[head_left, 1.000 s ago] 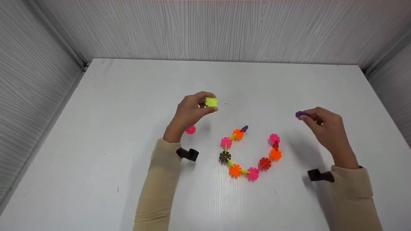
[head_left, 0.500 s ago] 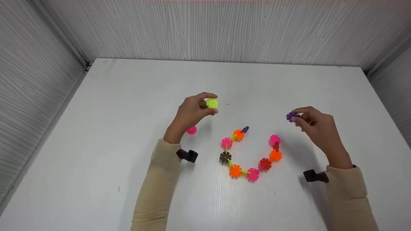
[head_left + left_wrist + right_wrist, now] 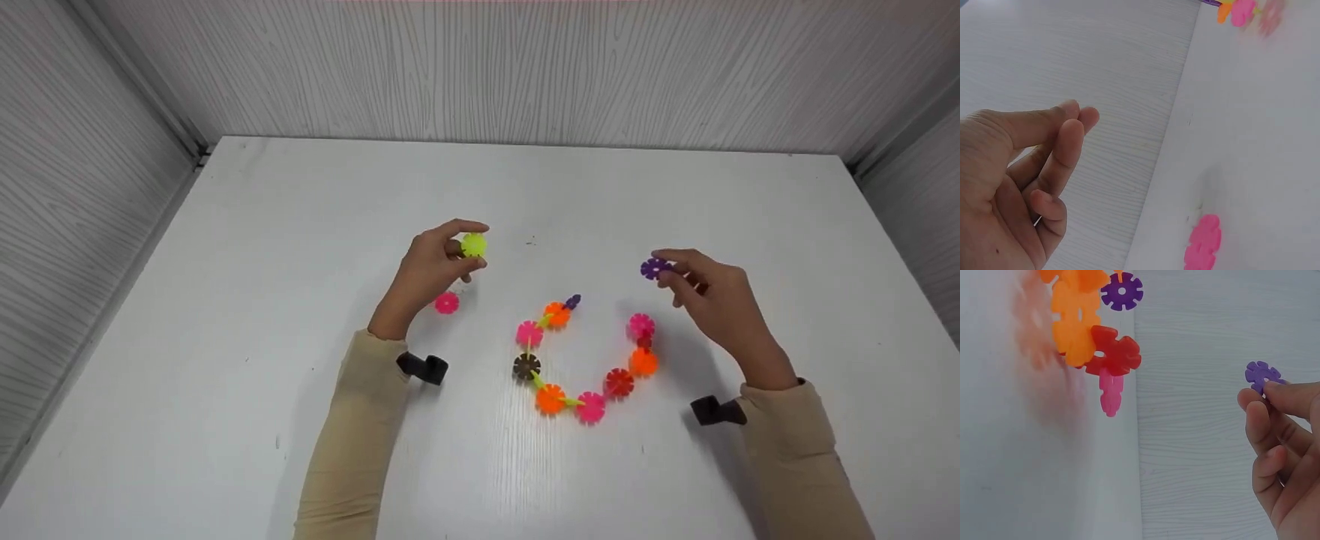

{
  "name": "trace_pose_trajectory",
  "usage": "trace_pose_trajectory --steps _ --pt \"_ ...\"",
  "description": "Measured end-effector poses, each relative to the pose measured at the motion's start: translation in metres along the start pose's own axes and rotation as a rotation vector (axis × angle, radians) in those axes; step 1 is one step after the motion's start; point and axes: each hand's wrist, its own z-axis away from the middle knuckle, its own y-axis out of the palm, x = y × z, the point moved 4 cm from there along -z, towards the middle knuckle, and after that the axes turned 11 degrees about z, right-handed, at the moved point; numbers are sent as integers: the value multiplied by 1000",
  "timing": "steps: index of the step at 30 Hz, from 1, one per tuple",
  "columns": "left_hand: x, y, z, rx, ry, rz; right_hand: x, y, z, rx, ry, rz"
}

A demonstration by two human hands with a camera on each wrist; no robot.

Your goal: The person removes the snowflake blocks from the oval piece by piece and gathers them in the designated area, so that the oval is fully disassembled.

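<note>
Between thumb and index finger my left hand [image 3: 433, 264] pinches a yellow snowflake disc [image 3: 474, 244], raised over the table; in the left wrist view the fingers hide nearly all of it. My right hand [image 3: 711, 298] pinches a purple snowflake disc [image 3: 655, 269] by its edge, also in the air, and its notches show in the right wrist view [image 3: 1262, 376]. Below and between the hands lies a U-shaped chain of linked discs [image 3: 590, 407] in pink, orange, yellow, red and dark brown. One end is a small purple disc [image 3: 572, 302], the other a pink disc [image 3: 641, 326].
A loose pink disc [image 3: 447, 303] lies on the white table [image 3: 225, 375] beneath the left wrist. Grey wood-grain panels [image 3: 480, 71] rise behind the table and at both sides. Each sleeve cuff carries a small black camera mount [image 3: 424, 368].
My right hand has moved left with the purple disc, which now faces the head camera more fully. The left hand has shifted slightly left with the yellow disc. The chain stays put.
</note>
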Motion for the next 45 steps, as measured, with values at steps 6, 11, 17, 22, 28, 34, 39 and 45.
trace_pose_trajectory --steps 6,11,17,22,28,34,39,45 --pt "7 -16 7 -12 16 -12 14 11 -3 77 -10 -4" --pt "15 -32 14 25 36 -11 25 22 -7 139 -6 -34" --pt "31 -52 25 65 -28 -18 41 37 -9 232 13 -103" --pt "43 -67 33 86 -72 -72 54 49 -10 277 15 -174" --pt "53 -80 41 118 -112 -120 70 62 -11 321 41 -276" --pt "61 -89 49 154 -154 -109 86 73 -13 373 84 -396" --pt "66 -96 49 153 -183 -82 101 81 -16 432 89 -424" --pt "71 -100 50 141 -248 -104 120 96 -17 502 70 -421"
